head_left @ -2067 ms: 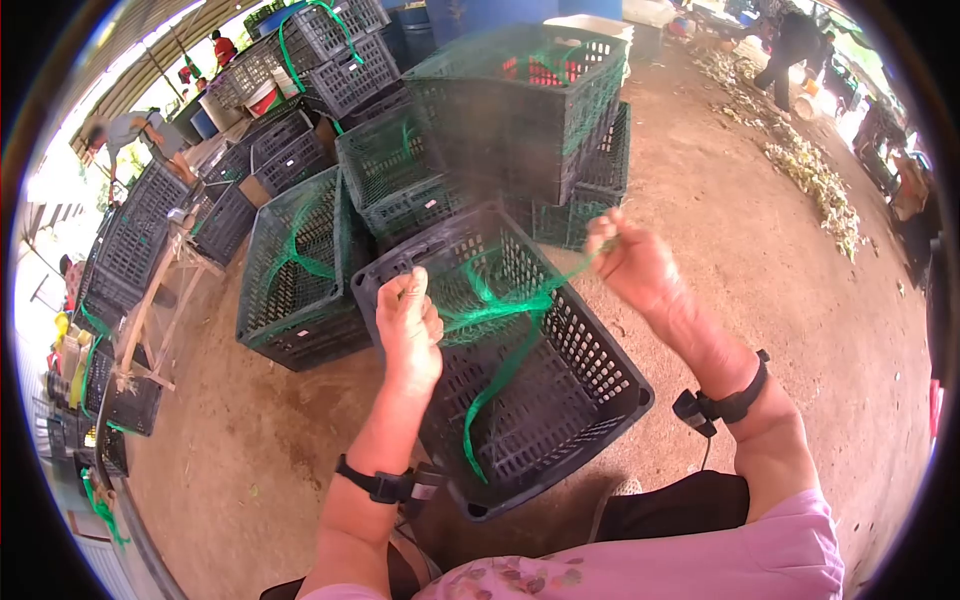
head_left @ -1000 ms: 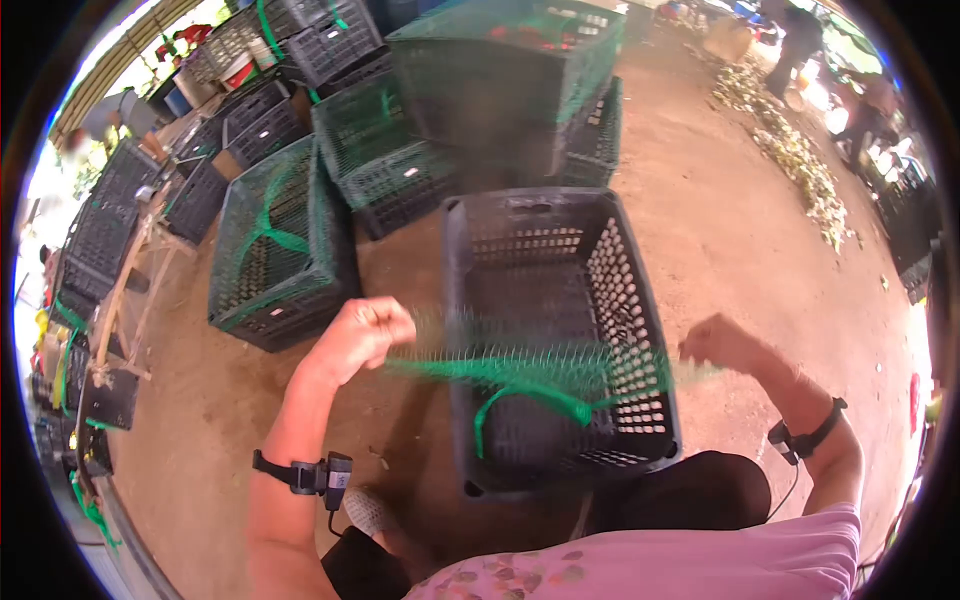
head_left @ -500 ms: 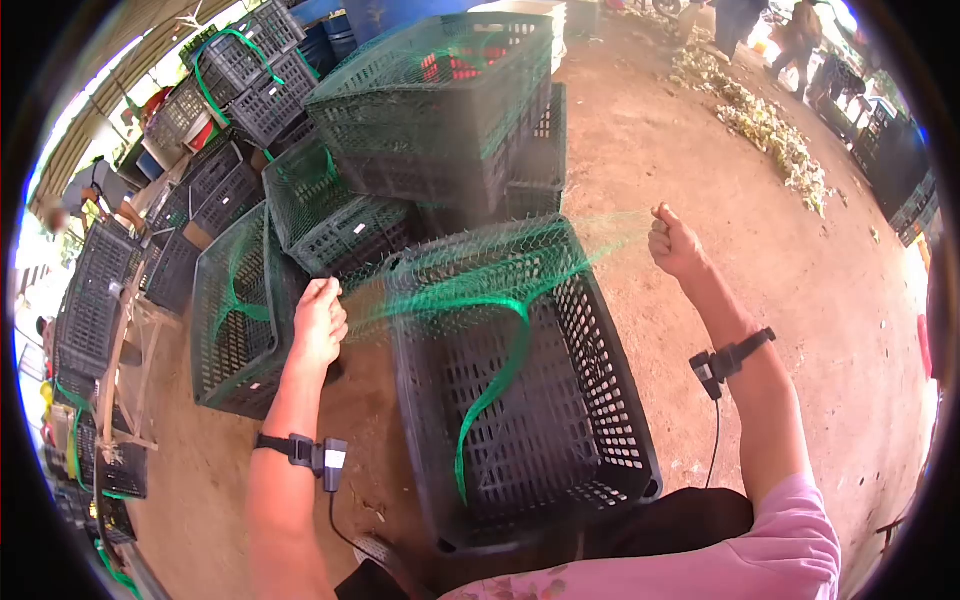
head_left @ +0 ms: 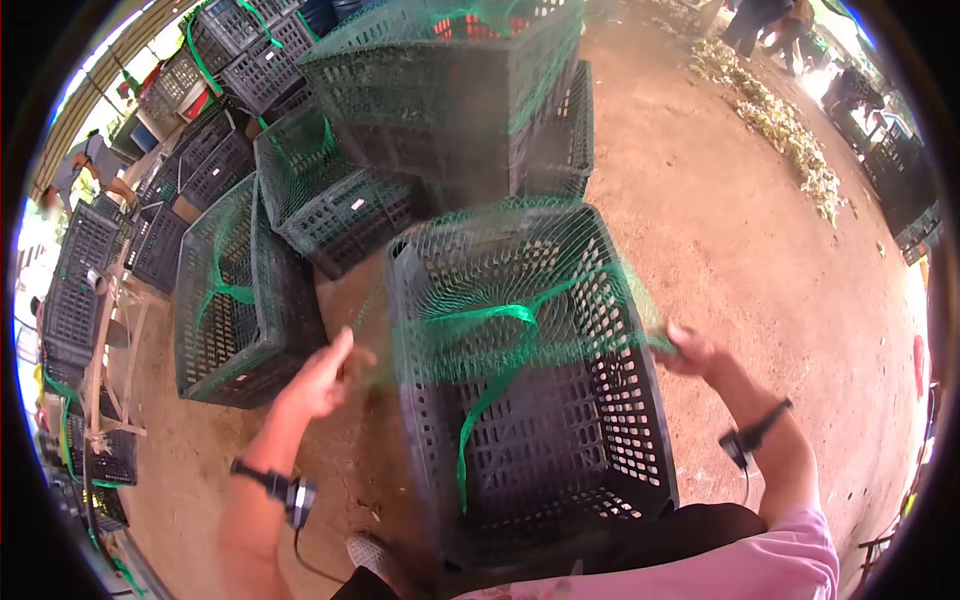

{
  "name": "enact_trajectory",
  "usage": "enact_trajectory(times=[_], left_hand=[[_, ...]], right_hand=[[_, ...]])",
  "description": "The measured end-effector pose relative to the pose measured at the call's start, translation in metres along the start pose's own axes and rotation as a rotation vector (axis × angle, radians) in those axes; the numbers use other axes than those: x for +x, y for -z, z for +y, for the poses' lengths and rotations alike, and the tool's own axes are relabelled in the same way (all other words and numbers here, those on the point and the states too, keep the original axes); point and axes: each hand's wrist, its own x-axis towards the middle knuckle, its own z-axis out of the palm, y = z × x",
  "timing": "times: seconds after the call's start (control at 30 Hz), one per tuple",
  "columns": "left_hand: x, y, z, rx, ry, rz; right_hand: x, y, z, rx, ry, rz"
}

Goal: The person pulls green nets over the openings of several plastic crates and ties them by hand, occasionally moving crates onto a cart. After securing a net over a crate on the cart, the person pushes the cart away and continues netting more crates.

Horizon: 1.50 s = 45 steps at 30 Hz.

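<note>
A black plastic crate [head_left: 640, 440] stands in front of me, with a green net [head_left: 480, 260] spread over its far half and draped past both side walls. From the net's near edge, a bright green strap [head_left: 485, 425] hangs into the crate. My left hand [head_left: 322, 378] is beside the crate's left wall, slightly blurred, its fingers apart and no net seen in them. On the other side, my right hand [head_left: 692, 352] is closed on the net's edge, just outside the right wall. Each forearm wears a black strap with a small device.
Stacked net-covered crates [head_left: 440, 120] rise behind my crate; another netted crate [head_left: 255, 300] stands at the left. More crates [head_left: 85, 270] line the far left, where a person [head_left: 90, 165] bends over. Pale leafy scraps [head_left: 790, 140] lie on the floor, with people beyond.
Both hands have come down toward me, drawing the net lower over the crate's far end and sides. My left hand's fingers have spread from a fist. The camera view has shifted slightly.
</note>
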Motion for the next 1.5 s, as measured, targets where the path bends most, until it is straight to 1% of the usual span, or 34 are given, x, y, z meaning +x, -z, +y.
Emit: enact_trajectory(times=[0.03,0.07,0.13,0.23,0.27,0.3,0.33,0.37,0.4,0.43,0.47,0.5,0.6,0.63,0.67,0.7,0.73,0.8,0.83,0.9,0.93,0.97,1.07,1.1,1.13,1.2,1.23,1.3,1.33,1.37,1.4,1.43,1.47,1.5], left_hand=[[-0.007,0.011,-0.019,-0.017,0.092,-0.114],[-0.019,0.006,-0.034,-0.011,0.125,-0.117],[-0.036,-0.002,-0.047,0.026,0.180,-0.319],[-0.056,-0.023,-0.038,0.187,0.122,-0.334],[-0.059,-0.027,-0.042,0.097,-0.051,-0.311],[-0.063,-0.031,-0.047,0.008,-0.216,-0.284],[-0.068,-0.038,-0.047,-0.078,-0.381,-0.254],[-0.078,-0.043,-0.042,-0.349,-0.339,-0.238],[-0.087,-0.042,-0.036,-0.379,-0.389,-0.234],[-0.095,-0.042,-0.034,-0.416,-0.437,-0.229],[-0.098,-0.042,-0.034,-0.459,-0.495,-0.224],[-0.101,-0.037,-0.037,-0.595,-0.417,-0.332],[-0.124,-0.058,-0.042,-0.705,-0.035,-0.211],[-0.127,-0.078,-0.044,-0.529,0.048,0.092],[-0.128,-0.080,-0.051,-0.192,0.001,0.004],[-0.122,-0.084,-0.075,0.011,-0.197,0.154],[-0.120,-0.092,-0.090,0.220,-0.390,0.298],[-0.128,-0.098,-0.090,0.447,-0.632,0.378],[-0.135,-0.104,-0.086,0.558,-0.755,0.416],[-0.151,-0.116,-0.074,0.835,-0.857,0.301],[-0.156,-0.122,-0.072,0.973,-0.905,0.241],[-0.164,-0.128,-0.081,1.116,-0.783,0.223],[-0.157,-0.136,-0.088,1.524,-0.864,0.280],[-0.156,-0.137,-0.081,1.650,-1.044,0.358],[-0.151,-0.138,-0.074,1.638,-1.085,0.188],[-0.146,-0.139,-0.066,1.599,-1.139,-0.164],[-0.138,-0.138,-0.078,1.410,-1.105,-0.340],[-0.139,-0.140,-0.082,1.205,-0.956,-0.305],[-0.140,-0.146,-0.079,1.102,-0.878,-0.298],[-0.141,-0.150,-0.081,1.031,-0.939,-0.191],[-0.149,-0.154,-0.077,1.132,-0.927,-0.233],[-0.162,-0.157,-0.067,1.233,-0.912,-0.273],[-0.169,-0.159,-0.064,1.338,-0.898,-0.312],[-0.173,-0.156,-0.076,1.335,-1.072,-0.361]], right_hand=[[-0.024,-0.003,0.012,0.157,-0.040,-0.191],[-0.032,-0.016,0.015,0.219,0.087,-0.114],[-0.038,-0.052,0.016,0.326,0.343,0.055],[-0.054,-0.069,-0.004,0.726,0.503,0.212],[-0.059,-0.067,-0.004,0.871,0.544,0.246],[-0.072,-0.061,0.003,0.934,0.574,-0.026],[-0.088,-0.076,-0.001,0.876,0.429,-0.081],[-0.110,-0.091,-0.009,0.818,0.289,-0.137],[-0.124,-0.103,-0.009,0.763,0.150,-0.188],[-0.137,-0.106,0.007,0.607,0.110,-0.066],[-0.145,-0.113,0.019,0.561,0.179,0.030],[-0.151,-0.134,0.023,0.510,0.246,0.127],[-0.157,-0.175,0.017,0.674,0.365,0.300],[-0.159,-0.169,0.022,0.761,0.399,0.159],[-0.160,-0.166,0.026,0.847,0.428,0.015],[-0.163,-0.177,0.028,0.789,0.300,0.182],[-0.168,-0.175,0.037,0.802,0.124,0.107],[-0.185,-0.187,0.047,0.556,0.104,0.431],[-0.193,-0.190,0.053,0.341,0.119,0.491],[-0.207,-0.195,0.063,-0.098,0.145,0.597],[-0.203,-0.202,0.072,-0.011,0.194,0.675],[-0.192,-0.214,0.084,0.076,0.243,0.752],[-0.183,-0.230,0.074,0.039,0.226,0.703],[-0.176,-0.222,0.076,0.043,0.233,0.645],[-0.170,-0.214,0.080,0.047,0.240,0.588],[-0.165,-0.212,0.082,0.085,0.280,0.628],[-0.167,-0.220,0.075,0.120,0.299,0.598],[-0.162,-0.223,0.076,0.183,0.365,0.587],[-0.158,-0.220,0.082,0.344,0.352,0.631],[-0.156,-0.215,0.091,0.505,0.332,0.684],[-0.152,-0.208,0.099,0.661,0.315,0.733],[-0.155,-0.190,0.105,0.731,0.269,0.673],[-0.153,-0.176,0.112,0.715,0.258,0.693],[-0.149,-0.167,0.117,0.703,0.245,0.710]])
